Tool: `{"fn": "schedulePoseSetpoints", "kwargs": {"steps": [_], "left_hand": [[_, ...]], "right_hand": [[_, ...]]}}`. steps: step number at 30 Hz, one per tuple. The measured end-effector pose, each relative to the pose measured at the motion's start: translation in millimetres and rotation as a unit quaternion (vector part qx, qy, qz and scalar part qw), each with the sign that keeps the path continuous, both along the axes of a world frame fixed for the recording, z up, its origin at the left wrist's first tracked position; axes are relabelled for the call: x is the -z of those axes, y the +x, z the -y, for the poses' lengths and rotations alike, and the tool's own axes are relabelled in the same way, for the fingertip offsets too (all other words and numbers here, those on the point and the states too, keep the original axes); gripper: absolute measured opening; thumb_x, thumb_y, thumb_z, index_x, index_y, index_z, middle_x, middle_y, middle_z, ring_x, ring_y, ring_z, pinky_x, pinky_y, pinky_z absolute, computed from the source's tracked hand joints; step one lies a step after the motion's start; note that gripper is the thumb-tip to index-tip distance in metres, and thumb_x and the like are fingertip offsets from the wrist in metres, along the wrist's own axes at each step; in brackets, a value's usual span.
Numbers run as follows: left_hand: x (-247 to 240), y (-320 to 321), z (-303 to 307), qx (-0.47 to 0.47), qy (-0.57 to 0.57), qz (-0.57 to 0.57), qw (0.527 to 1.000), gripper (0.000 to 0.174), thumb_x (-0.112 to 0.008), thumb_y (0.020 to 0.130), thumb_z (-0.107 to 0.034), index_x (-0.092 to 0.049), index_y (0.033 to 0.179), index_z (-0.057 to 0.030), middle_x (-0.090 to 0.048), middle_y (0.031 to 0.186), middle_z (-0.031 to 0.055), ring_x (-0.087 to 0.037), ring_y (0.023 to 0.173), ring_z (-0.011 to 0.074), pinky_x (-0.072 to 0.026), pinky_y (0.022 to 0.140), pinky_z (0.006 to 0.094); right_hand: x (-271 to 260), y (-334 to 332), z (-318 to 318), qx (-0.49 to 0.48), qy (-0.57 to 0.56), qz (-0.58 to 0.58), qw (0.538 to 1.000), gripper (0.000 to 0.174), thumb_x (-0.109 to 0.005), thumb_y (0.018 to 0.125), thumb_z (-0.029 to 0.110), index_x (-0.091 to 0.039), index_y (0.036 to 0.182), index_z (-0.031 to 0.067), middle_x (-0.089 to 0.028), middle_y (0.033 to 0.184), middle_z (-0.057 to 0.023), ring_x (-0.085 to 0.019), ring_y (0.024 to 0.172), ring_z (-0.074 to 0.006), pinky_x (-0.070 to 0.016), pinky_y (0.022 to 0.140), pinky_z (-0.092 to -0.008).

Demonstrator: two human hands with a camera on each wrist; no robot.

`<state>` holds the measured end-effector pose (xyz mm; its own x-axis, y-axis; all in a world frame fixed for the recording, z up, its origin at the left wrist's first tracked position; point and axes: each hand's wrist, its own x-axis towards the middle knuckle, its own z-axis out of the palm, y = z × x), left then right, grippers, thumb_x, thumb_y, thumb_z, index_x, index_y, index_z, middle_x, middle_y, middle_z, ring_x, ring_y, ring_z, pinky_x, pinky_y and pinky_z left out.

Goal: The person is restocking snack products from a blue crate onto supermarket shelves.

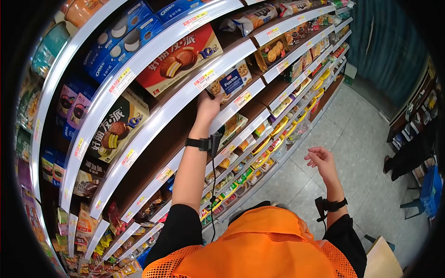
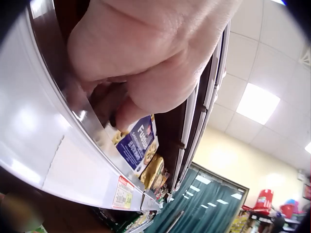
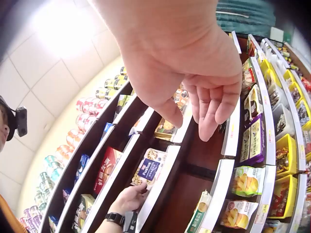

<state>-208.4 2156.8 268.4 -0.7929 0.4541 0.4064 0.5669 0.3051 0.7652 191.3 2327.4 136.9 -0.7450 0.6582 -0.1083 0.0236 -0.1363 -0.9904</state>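
Observation:
My left hand (image 1: pixel 209 109) reaches into a shelf and grips the near end of a white and blue Fustus biscuit box (image 1: pixel 230 82). In the left wrist view the thumb lies at the edge of the biscuit box (image 2: pixel 138 144), while the other fingers are partly hidden behind the shelf lip. From the right wrist view, the left hand (image 3: pixel 130 198) is at the lower end of the upright box. My right hand (image 1: pixel 323 163) hangs over the aisle, away from the shelves, fingers loosely bent and holding nothing.
A red pie box (image 1: pixel 181 58) stands on the shelf above, and a gold biscuit pack (image 1: pixel 272 53) sits beyond the Fustus box. Price labels line the white shelf edges (image 1: pixel 243 98). Blue stools (image 1: pixel 429 190) and a person's dark-clothed legs (image 1: pixel 403 155) are across the aisle.

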Motion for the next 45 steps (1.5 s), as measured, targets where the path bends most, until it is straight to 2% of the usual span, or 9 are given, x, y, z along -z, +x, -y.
{"fn": "schedulePoseSetpoints", "kwargs": {"steps": [7,10,12,16,18,21,28,35,45], "left_hand": [[7.8,-12.4,8.3,0.114,-0.005,0.104,0.988,0.076,-0.075,0.087,-0.013,-0.031,0.147,0.0041,-0.059,0.131,0.0243,-0.061,0.121,0.0267,-0.0506,0.099,0.035],[-2.6,21.4,51.9,0.05,-0.093,-0.04,0.994,0.078,-0.073,0.086,-0.014,-0.03,0.148,0.0053,-0.056,0.136,0.0264,-0.06,0.123,0.0341,-0.0501,0.101,0.0393],[-16.3,55.1,89.2,0.065,-0.042,-0.097,0.992,0.061,-0.071,0.086,-0.012,-0.045,0.139,0.0023,-0.058,0.136,0.0209,-0.061,0.121,0.0321,-0.05,0.1,0.0403],[-7.9,122.9,183.9,0.083,-0.041,-0.206,0.974,0.031,-0.065,0.083,-0.006,-0.059,0.113,-0.004,-0.063,0.109,0.0141,-0.064,0.099,0.035,-0.0533,0.083,0.0418],[20.5,152.3,242.1,0.111,-0.111,-0.212,0.965,0.029,-0.066,0.084,-0.01,-0.06,0.112,-0.0053,-0.063,0.103,0.0135,-0.064,0.093,0.0356,-0.0534,0.078,0.0445],[63.0,198.2,345.0,0.119,-0.309,-0.031,0.943,0.032,-0.067,0.086,-0.018,-0.059,0.115,-0.0057,-0.064,0.106,0.0139,-0.064,0.097,0.0365,-0.0528,0.078,0.0468],[207.3,326.0,623.7,-0.145,-0.323,0.165,0.921,0.034,-0.068,0.085,-0.021,-0.062,0.114,-0.0048,-0.067,0.108,0.0153,-0.065,0.099,0.038,-0.0522,0.084,0.0483],[311.3,420.8,877.8,-0.351,-0.364,0.306,0.807,0.034,-0.07,0.083,-0.03,-0.066,0.101,-0.0014,-0.072,0.094,0.0204,-0.07,0.091,0.037,-0.0558,0.077,0.047],[501.3,385.7,1019.8,-0.394,-0.182,0.428,0.792,0.044,-0.066,0.084,-0.035,-0.067,0.105,0.0035,-0.07,0.102,0.0274,-0.067,0.101,0.0423,-0.0529,0.088,0.0504]], "right_hand": [[4.3,-28.4,21.5,-0.056,-0.003,-0.008,0.998,0.022,-0.068,0.092,0.013,-0.066,0.11,0.001,-0.074,0.088,-0.0069,-0.066,0.068,-0.0103,-0.0467,0.06,-0.0236],[5.9,-49.5,37.7,-0.104,0.006,0.003,0.995,0.022,-0.069,0.092,0.013,-0.066,0.11,0.001,-0.074,0.088,-0.007,-0.066,0.068,-0.0105,-0.0464,0.06,-0.0233],[11.1,-67.0,50.0,-0.15,0.016,0.018,0.988,0.022,-0.069,0.092,0.012,-0.066,0.111,0.0008,-0.074,0.088,-0.0074,-0.066,0.068,-0.011,-0.0466,0.06,-0.0234],[23.1,-108.4,97.4,-0.239,0.021,0.045,0.97,0.022,-0.068,0.092,0.011,-0.065,0.111,0.0005,-0.074,0.087,-0.0089,-0.067,0.068,-0.0123,-0.0474,0.06,-0.0244],[35.1,-133.0,130.6,-0.284,0.04,0.064,0.956,0.022,-0.068,0.091,0.011,-0.065,0.111,0.0009,-0.074,0.088,-0.0095,-0.067,0.069,-0.0124,-0.0476,0.06,-0.0245],[44.6,-164.1,200.8,-0.375,0.058,0.09,0.921,0.026,-0.068,0.093,0.014,-0.064,0.114,0.0004,-0.074,0.089,-0.0093,-0.067,0.069,-0.0117,-0.048,0.06,-0.0242],[63.0,-206.3,428.1,-0.556,0.068,0.064,0.826,0.026,-0.071,0.09,0.007,-0.063,0.114,-0.0004,-0.072,0.089,-0.0076,-0.067,0.073,-0.011,-0.0517,0.066,-0.0242],[64.9,-173.0,667.8,-0.664,0.263,0.081,0.695,0.03,-0.076,0.085,0.01,-0.066,0.112,0.0018,-0.072,0.09,-0.0048,-0.065,0.076,-0.0117,-0.0516,0.069,-0.0257],[34.7,-149.5,769.2,-0.673,0.358,0.168,0.625,0.033,-0.077,0.084,0.014,-0.066,0.113,0.0035,-0.073,0.092,-0.006,-0.066,0.078,-0.0158,-0.0509,0.073,-0.0294]]}}
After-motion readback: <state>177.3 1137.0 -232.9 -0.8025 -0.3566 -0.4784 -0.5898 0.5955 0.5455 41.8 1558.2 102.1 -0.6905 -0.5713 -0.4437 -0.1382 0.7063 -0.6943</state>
